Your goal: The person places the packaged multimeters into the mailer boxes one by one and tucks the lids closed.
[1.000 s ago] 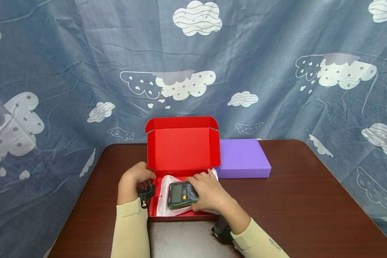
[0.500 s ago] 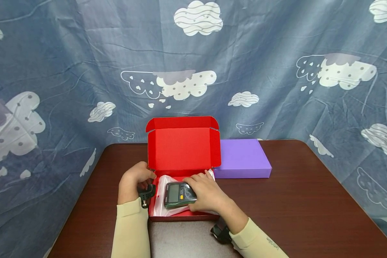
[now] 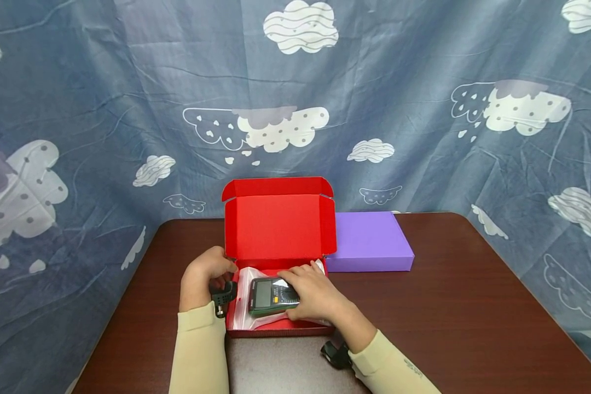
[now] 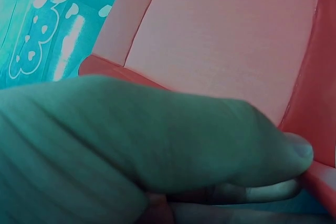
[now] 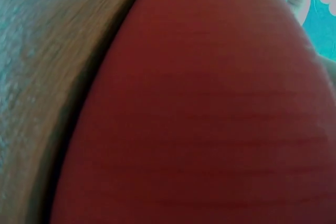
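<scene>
A red cardboard box [image 3: 279, 227] stands with its lid raised on the table. Inside it, on a clear plastic bag [image 3: 243, 298], lies a dark green digital multimeter [image 3: 263, 295] with a grey screen. My right hand [image 3: 315, 293] grips the multimeter's right end, thumb at the near side and fingers over the far side, covering part of its dial. At the box's left wall, my left hand [image 3: 210, 271] pinches the edge; the left wrist view has the thumb [image 4: 283, 153] on top and fingers below. The box's red outer wall [image 5: 194, 103] fills the right wrist view.
A closed purple box [image 3: 371, 241] lies right beside the red box at the back. The dark brown table [image 3: 453, 306] has a grey patch [image 3: 280, 361] in front. Behind hangs a blue curtain [image 3: 404, 65] with cloud prints.
My right hand has moved slightly left with the multimeter, which now sits flatter and further left in the red box. My left hand has stayed at the box's wall.
</scene>
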`<state>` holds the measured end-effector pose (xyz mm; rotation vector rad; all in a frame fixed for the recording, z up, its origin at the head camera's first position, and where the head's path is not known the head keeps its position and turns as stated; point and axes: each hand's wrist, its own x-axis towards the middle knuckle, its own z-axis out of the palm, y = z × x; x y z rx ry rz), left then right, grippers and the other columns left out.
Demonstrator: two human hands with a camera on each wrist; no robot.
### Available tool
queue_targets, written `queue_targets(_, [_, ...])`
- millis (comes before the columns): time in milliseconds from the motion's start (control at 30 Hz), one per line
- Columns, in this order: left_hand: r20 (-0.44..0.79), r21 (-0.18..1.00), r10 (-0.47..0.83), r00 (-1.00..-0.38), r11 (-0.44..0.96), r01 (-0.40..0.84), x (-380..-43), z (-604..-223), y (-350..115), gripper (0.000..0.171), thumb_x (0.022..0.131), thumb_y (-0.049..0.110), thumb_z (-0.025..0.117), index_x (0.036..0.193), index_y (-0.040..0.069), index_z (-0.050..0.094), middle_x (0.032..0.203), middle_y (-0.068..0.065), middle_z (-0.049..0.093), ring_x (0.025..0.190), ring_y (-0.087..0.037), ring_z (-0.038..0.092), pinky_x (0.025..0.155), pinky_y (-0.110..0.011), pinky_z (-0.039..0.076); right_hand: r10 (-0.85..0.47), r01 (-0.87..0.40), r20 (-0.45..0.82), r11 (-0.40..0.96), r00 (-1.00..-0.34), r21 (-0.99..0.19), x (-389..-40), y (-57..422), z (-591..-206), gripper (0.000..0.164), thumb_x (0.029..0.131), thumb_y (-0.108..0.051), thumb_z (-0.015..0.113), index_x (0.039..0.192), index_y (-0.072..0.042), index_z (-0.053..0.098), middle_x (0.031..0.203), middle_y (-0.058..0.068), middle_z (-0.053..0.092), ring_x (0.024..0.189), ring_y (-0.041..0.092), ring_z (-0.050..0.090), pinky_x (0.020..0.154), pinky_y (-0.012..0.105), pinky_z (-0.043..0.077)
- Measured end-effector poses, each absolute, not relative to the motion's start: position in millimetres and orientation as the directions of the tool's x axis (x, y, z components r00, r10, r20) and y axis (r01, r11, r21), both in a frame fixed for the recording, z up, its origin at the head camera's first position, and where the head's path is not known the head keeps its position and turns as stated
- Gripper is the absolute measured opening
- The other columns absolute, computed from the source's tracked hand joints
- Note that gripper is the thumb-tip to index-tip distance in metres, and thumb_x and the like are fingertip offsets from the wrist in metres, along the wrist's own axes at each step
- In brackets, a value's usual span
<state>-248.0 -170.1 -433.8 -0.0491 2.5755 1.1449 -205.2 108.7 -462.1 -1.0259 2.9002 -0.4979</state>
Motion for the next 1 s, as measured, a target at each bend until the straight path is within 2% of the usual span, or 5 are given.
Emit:
queue_targets(300, [-0.3, 0.724, 0.1, -0.949, 0.672, -0.159, -247.5, -433.9, -170.3, 0.01, 0.086, 0.006, 0.069, 0.086, -0.003, 0.066, 0.071, -0.014, 0.065, 0.058, -0.028, 0.064, 0.058, -0.041, 0.058, -0.607, -0.585, 0.047, 0.74, -0.794, -0.331, -208.2, 108.5, -466.3, 0.09, 0.065, -0.035, 0.09, 0.146, -0.016, 0.055, 0.132, 0.002, 0.061, 0.124, 0.024, 0.051, 0.117, 0.061, 0.023])
queue_targets(567, [-0.318, 0.732, 0.106, -0.942, 0.66, -0.173, -247.8, -432.0, -169.3, 0.008, 0.085, 0.004, 0.067, 0.084, -0.003, 0.065, 0.07, -0.016, 0.065, 0.055, -0.028, 0.062, 0.057, -0.041, 0.057, -0.612, -0.594, 0.058, 0.734, -0.789, -0.328, -208.3, 107.9, -470.2, 0.082, 0.068, -0.03, 0.088, 0.142, -0.015, 0.056, 0.129, 0.003, 0.063, 0.119, 0.025, 0.055, 0.112, 0.062, 0.03])
queue_targets(800, [-0.311, 0.726, 0.107, -0.944, 0.667, -0.164, -247.9, -431.8, -169.0, 0.009, 0.086, 0.005, 0.067, 0.085, -0.004, 0.065, 0.071, -0.015, 0.065, 0.056, -0.029, 0.063, 0.058, -0.042, 0.057, -0.6, -0.574, 0.035, 0.745, -0.8, -0.339, -208.2, 106.6, -471.5, 0.082, 0.068, -0.03, 0.09, 0.141, -0.016, 0.055, 0.127, 0.003, 0.062, 0.117, 0.025, 0.055, 0.108, 0.061, 0.033])
queue_targets(1000, [-0.308, 0.721, 0.099, -0.946, 0.674, -0.164, -247.6, -433.5, -169.0, 0.009, 0.086, 0.006, 0.068, 0.085, -0.003, 0.066, 0.071, -0.015, 0.065, 0.057, -0.029, 0.063, 0.058, -0.041, 0.057, -0.607, -0.579, 0.031, 0.74, -0.794, -0.343, -208.1, 108.9, -470.8, 0.083, 0.07, -0.03, 0.09, 0.143, -0.015, 0.054, 0.131, 0.004, 0.061, 0.123, 0.025, 0.053, 0.111, 0.066, 0.028])
